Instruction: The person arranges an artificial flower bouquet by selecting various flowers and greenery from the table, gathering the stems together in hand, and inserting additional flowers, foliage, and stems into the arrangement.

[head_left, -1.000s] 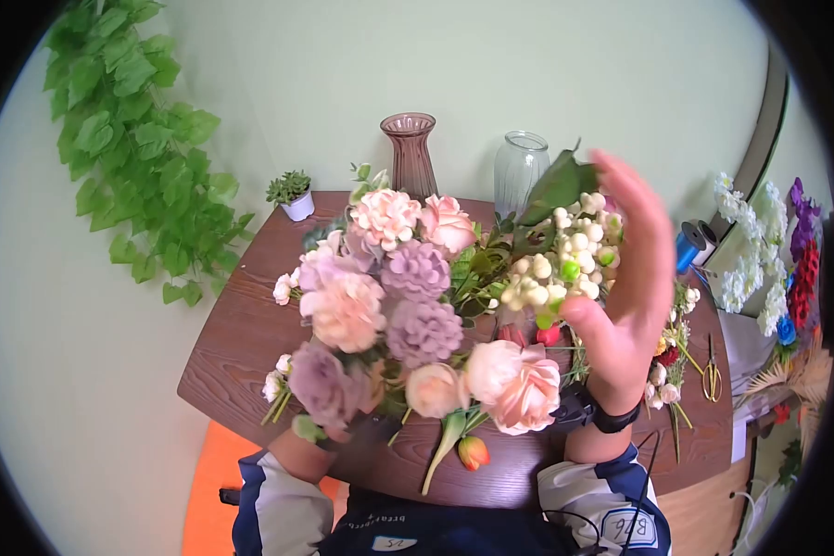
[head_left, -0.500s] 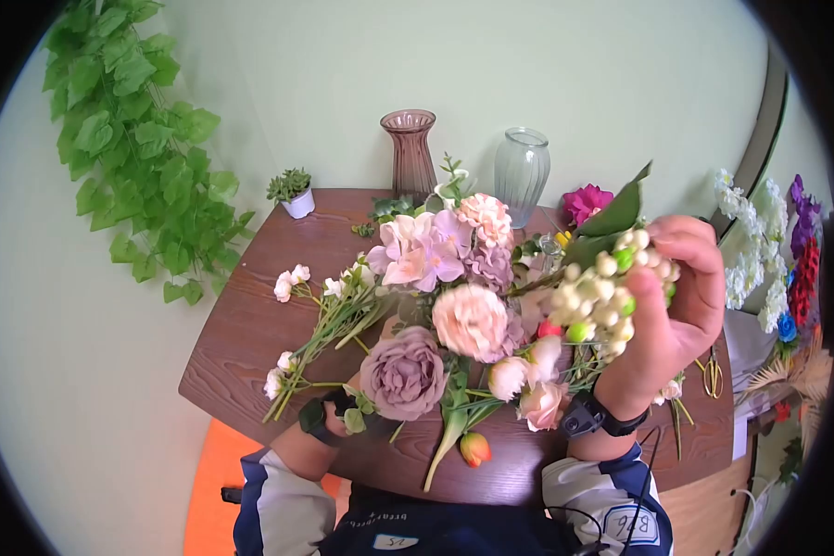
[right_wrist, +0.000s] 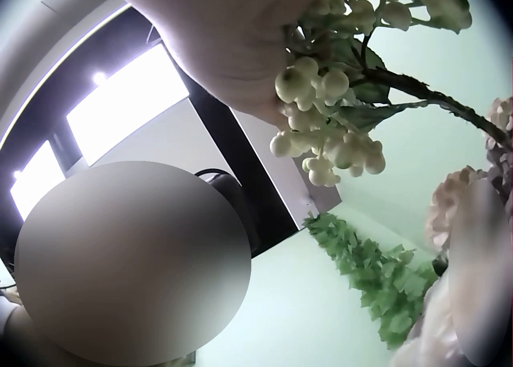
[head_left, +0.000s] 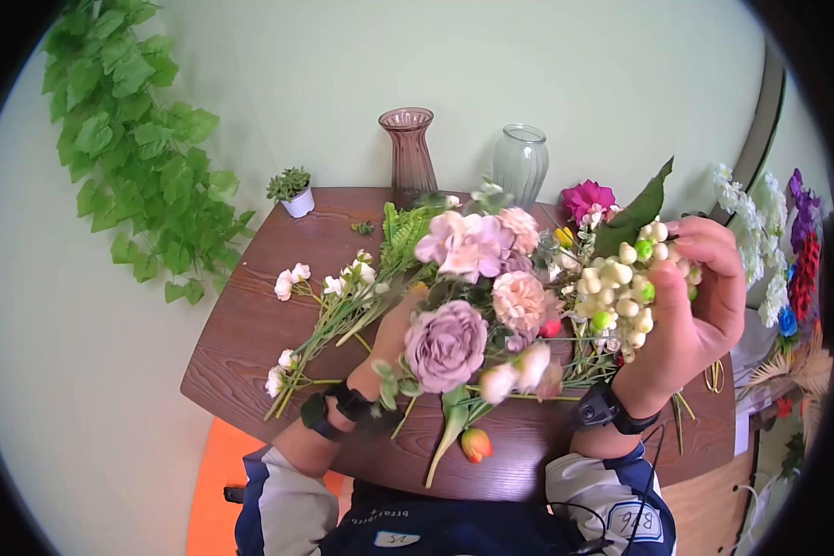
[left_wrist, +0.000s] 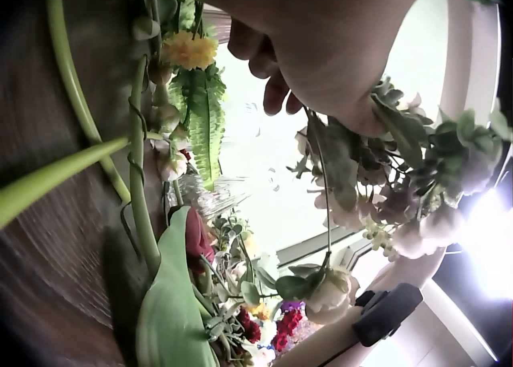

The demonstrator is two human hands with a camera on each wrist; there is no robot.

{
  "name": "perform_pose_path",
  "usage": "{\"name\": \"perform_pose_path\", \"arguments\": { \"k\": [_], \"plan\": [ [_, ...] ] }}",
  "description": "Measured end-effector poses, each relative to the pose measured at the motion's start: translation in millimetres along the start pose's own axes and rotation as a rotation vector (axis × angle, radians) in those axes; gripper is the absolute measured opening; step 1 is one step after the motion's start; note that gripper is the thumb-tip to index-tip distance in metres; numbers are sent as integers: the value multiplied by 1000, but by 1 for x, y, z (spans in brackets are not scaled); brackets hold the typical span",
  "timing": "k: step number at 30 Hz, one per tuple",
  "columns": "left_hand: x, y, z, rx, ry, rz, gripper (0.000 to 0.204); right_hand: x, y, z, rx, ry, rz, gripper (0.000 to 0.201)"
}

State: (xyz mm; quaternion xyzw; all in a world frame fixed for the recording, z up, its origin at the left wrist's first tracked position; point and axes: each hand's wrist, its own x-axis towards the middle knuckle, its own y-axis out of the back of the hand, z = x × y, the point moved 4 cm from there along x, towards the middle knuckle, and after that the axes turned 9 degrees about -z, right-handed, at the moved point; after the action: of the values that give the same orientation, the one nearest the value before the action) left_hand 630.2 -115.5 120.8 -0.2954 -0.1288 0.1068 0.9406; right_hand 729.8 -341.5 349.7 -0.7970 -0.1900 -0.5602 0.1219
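Note:
My left hand [head_left: 397, 329] grips the stems of a bouquet of artificial flowers, partly hidden behind the blooms. The bouquet carries a mauve rose [head_left: 446, 347], peach carnations [head_left: 519, 301] and a pale lilac bloom [head_left: 468, 243]. In the left wrist view, that hand [left_wrist: 321, 46] has curled fingers above the hanging flower heads. With bent fingers and thumb, my right hand [head_left: 700, 320] holds a spray of white berries [head_left: 618, 289] at the bouquet's right side. A broad green leaf [head_left: 638, 218] rises from the spray. In the right wrist view, its brown stem [right_wrist: 433, 94] runs toward the bouquet.
At the back of the table stand a mauve glass vase [head_left: 408, 153], a clear vase [head_left: 521, 165] and a small potted succulent [head_left: 294, 193]. Small white flowers [head_left: 292, 281] lie left, an orange tulip [head_left: 475, 445] in front. Gold-handled scissors [head_left: 713, 375] lie right.
The bouquet has shifted right and turned in my left hand, which shows more now. My right hand has moved right and slightly down with the berry spray, its fingers now bent closer round it.

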Motion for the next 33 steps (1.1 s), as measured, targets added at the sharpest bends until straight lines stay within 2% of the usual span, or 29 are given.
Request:
{"name": "perform_pose_path", "arguments": {
  "k": [2, 7, 8, 12, 13, 15, 19, 23, 26, 28, 30, 32, 33],
  "plan": [
    [-42, 12, -1, 10, -6, 3, 46, 0, 7, 3, 60, -32, 39, 23],
    [-14, 3, -8, 35, -21, 11, 46, -1, -3, 12, 73, -129, 64, 13],
    [-25, 5, -12, 40, -25, 13, 46, -1, -9, 10, 66, -147, 55, 14],
    [-29, 9, -10, 63, -42, 22, 46, -5, -27, 8, 5, -51, -93, 17],
    [4, 1, -8, 69, -46, 24, 46, -6, -32, 7, 11, -15, -131, 17],
    [10, 0, -7, 80, -53, 28, 46, -7, -41, 4, -15, 64, -188, 19],
    [-46, 16, -9, 102, -65, 35, 46, -10, -46, 8, -6, 39, -172, 18],
    [-51, 19, -10, 126, -83, 44, 46, -6, -43, 11, 4, -10, -213, 18],
    [-40, 17, -10, 146, -90, 48, 46, -1, -39, 17, 147, -55, -305, 17],
    [-33, 17, -5, 159, -96, 51, 46, 3, -37, 19, 255, 72, -409, 17],
    [-30, 4, -28, 172, -105, 55, 46, 2, -37, 24, 304, 73, -413, 16],
    [-56, 23, -9, 186, -114, 60, 46, 0, -42, 28, 417, 20, -432, 16],
    [-65, 16, -17, 193, -118, 62, 46, 0, -44, 27, 396, 28, -458, 15]
  ]
}}
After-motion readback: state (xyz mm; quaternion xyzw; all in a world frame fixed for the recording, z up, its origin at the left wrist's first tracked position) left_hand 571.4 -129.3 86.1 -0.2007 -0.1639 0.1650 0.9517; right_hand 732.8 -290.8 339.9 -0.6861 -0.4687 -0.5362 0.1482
